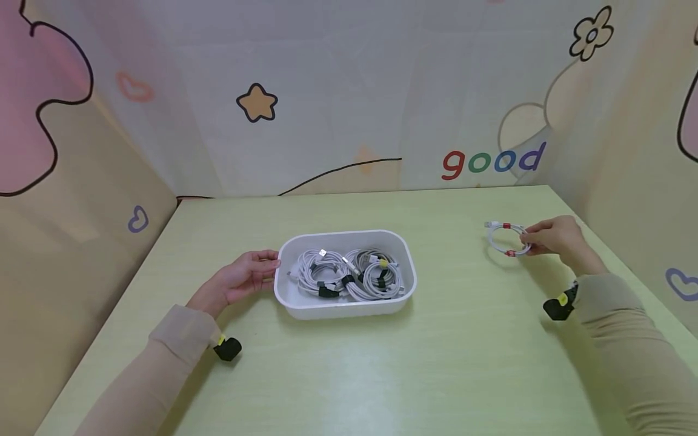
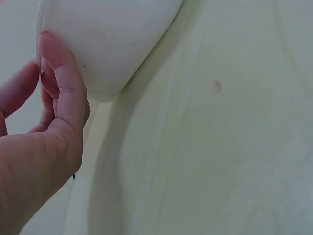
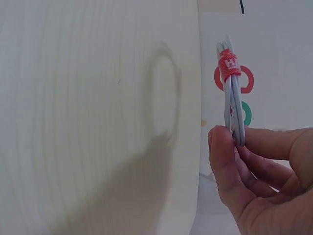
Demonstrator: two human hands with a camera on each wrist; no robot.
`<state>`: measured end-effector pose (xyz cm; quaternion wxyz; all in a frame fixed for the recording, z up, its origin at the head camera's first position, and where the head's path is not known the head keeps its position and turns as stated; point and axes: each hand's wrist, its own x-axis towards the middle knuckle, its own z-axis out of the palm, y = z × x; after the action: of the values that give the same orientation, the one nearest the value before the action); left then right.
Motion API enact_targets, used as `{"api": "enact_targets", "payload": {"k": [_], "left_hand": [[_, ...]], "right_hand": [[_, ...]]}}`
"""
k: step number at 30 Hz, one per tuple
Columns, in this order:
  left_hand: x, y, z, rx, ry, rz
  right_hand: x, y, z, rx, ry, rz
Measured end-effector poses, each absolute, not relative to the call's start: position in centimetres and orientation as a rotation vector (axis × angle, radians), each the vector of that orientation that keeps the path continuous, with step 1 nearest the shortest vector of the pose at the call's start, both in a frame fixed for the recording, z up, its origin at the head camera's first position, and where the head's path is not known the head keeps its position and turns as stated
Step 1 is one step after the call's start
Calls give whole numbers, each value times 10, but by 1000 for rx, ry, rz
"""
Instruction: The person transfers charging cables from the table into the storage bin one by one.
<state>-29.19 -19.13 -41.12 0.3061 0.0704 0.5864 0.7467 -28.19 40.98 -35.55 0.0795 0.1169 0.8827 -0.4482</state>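
Observation:
A white tub [image 1: 302,307] sits mid-table and holds several coiled white cables [image 1: 349,275] bound with black and yellow ties. My left hand [image 1: 245,277] rests against the tub's left wall [image 2: 107,44], fingers [image 2: 63,83] nearly straight along it. My right hand [image 1: 551,237] pinches a coiled white cable with red ties [image 1: 507,239] just above the table at the right. In the right wrist view that cable [image 3: 234,103] stands edge-on between thumb and fingers [image 3: 225,161], one red tie near its top.
The pale green table [image 1: 382,375] is walled in by cartoon-printed panels on the left, back and right. The word "good" [image 1: 493,160] is printed on the back panel. A black wrist camera [image 1: 226,348] sits under each sleeve.

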Motion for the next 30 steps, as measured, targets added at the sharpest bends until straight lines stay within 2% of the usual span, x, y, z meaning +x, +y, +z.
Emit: {"api": "enact_targets", "payload": {"k": [30], "left_hand": [[-295,-192,-415,180,1539,1982]], "right_hand": [[-302,328,-332,173,2647,-1324]]}}
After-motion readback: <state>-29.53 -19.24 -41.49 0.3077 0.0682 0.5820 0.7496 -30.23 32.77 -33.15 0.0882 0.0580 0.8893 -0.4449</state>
